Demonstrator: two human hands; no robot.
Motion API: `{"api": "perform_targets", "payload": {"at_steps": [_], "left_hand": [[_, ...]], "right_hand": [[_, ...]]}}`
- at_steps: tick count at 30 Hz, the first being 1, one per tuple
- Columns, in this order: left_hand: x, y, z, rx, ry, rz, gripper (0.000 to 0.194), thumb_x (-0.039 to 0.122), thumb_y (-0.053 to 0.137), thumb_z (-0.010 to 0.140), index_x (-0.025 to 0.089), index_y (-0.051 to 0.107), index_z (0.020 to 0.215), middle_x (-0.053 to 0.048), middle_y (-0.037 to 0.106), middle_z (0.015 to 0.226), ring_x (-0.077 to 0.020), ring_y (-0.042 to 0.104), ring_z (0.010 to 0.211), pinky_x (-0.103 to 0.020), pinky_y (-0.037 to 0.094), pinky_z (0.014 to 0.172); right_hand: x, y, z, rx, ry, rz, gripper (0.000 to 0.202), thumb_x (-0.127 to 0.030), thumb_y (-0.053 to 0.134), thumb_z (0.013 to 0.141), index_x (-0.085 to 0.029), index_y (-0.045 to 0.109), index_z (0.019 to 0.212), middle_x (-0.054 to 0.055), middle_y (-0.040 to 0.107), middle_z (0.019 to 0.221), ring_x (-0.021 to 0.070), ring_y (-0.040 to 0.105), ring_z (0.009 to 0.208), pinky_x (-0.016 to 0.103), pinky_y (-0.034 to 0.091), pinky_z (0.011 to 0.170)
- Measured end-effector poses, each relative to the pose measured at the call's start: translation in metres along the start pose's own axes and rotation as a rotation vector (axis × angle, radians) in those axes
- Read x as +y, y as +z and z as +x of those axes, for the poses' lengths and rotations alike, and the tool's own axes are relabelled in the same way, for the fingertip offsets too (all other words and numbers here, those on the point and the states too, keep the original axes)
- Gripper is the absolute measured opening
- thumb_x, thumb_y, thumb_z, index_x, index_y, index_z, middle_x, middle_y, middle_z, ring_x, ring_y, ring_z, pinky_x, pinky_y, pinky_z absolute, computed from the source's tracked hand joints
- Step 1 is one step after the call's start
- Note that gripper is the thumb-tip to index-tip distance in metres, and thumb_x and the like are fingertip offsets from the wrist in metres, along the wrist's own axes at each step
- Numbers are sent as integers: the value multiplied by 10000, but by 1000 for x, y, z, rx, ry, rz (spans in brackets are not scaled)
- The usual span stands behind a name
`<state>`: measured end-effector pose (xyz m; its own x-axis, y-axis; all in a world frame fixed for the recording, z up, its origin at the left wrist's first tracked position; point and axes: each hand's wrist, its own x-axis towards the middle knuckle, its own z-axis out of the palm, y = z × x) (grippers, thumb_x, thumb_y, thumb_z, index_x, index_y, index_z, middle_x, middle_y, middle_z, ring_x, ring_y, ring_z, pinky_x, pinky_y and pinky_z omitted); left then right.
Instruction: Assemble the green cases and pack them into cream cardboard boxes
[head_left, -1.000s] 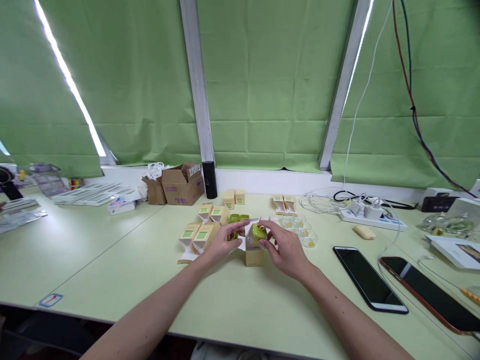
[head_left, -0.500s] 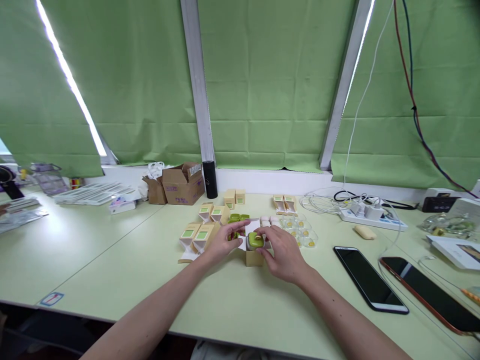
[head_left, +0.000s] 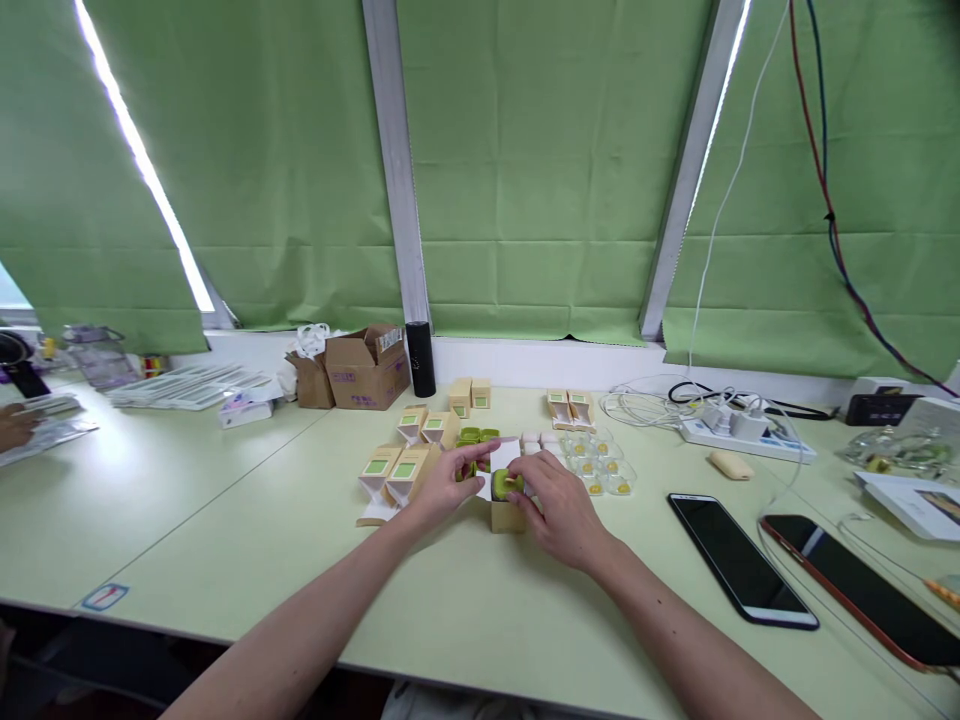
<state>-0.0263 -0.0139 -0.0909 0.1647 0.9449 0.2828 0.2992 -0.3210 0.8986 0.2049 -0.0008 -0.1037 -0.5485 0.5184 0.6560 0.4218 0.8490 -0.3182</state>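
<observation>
In the middle of the table stands a small cardboard box [head_left: 508,518] with its white inner flaps raised. My right hand [head_left: 559,507] pinches a small container with a green lid [head_left: 506,483] at the box's mouth; its lower part is inside, hidden by the box wall. On the left side, my left hand [head_left: 450,484] has thumb and fingers at the raised flaps, holding the box there. Behind my left fingers are several green pieces [head_left: 469,436]. White pieces [head_left: 531,440] stand behind my right hand, beside clear cups with yellow centres [head_left: 600,462].
Several open cardboard boxes [head_left: 405,472] sit to the left, with more boxes [head_left: 470,394] behind. Two phones [head_left: 739,555] lie at right, near a power strip [head_left: 742,438] and loose cables. At the back are a brown carton [head_left: 367,372] and black cylinder [head_left: 420,360]. Another person's hand [head_left: 16,427] shows far left.
The green-lidded container has gone slightly lower into the box, with my right hand moving a little left along with it. My left hand stays put. Another person's hand has appeared at far left.
</observation>
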Motion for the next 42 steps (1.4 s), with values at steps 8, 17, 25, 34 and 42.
{"api": "perform_targets", "payload": {"at_steps": [8,17,25,34,42], "left_hand": [[-3,0,1,2,-3,-4,681,200,665,761,201,699,1441,-97,737,1211,-253,632,1058,-348,485,882],[0,1,1,9,3,1,687,178,671,746,197,710,1431,-95,754,1228,-254,640,1050,-348,488,889],[0,1,1,20,5,6,664,187,667,745,203,727,1405,-79,758,1196,-242,629,1023,-347,490,885],[3,2,-1,4,0,-5,667,209,674,775,195,702,1441,-107,742,1256,-270,637,1093,-362,492,910],[-1,2,1,1,6,-16,647,266,727,811,189,692,1453,-126,729,1293,-299,628,1156,-361,493,880]], "right_hand": [[-2,3,0,33,-17,89,179,-114,561,988,-259,614,1078,77,731,1081,286,633,1039,417,538,850],[5,11,1,82,-2,70,186,-121,489,1041,-245,624,1008,75,727,987,260,626,962,388,515,806],[9,18,1,104,32,94,166,-139,513,1048,-252,626,1002,65,728,973,264,622,960,398,519,817],[6,19,2,110,93,96,166,-123,537,1016,-252,628,964,70,678,1035,254,623,981,389,537,830],[5,21,3,120,176,153,173,-93,596,965,-236,674,906,69,644,1010,244,648,947,396,560,831]]}}
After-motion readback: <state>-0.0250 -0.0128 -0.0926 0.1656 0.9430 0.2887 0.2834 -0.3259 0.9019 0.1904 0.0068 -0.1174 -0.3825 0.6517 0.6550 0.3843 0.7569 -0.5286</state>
